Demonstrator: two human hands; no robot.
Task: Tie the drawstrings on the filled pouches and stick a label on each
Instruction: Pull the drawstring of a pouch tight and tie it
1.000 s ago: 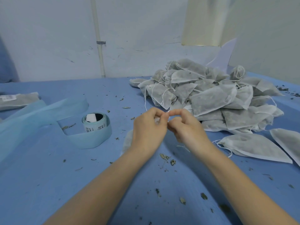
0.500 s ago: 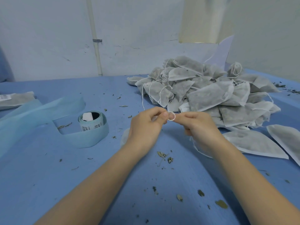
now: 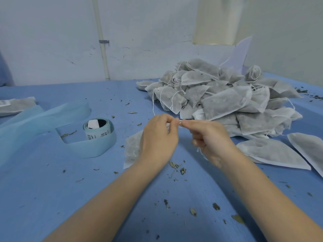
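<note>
**Drawstring loop drawn tight between both hands**

Since half a second ago, the small open loop of string between the fingertips has closed to a short white stretch, and the right hand has drawn back slightly toward the person.

Left hand (image 3: 158, 137): fingers curled, thumb and forefinger pinching the drawstring (image 3: 180, 121) at its left end. Right hand (image 3: 209, 138): fingers curled, thumb and forefinger pinching the same string from the right; a loose tail hangs below this hand, blurred.

Pouch being tied (image 3: 132, 149): lies flat on the blue table cover (image 3: 52, 189), largely hidden behind the left hand and wrist.

Heap of filled pouches (image 3: 225, 100): far right of the hands, strings trailing. Two further pouches lie flat just right of the right forearm.

Label roll (image 3: 97, 129): upright, left of the hands, its pale backing strip (image 3: 43, 117) trailing away leftward.

Dried leaf fragments (image 3: 176, 166) scattered over the cover.
</note>
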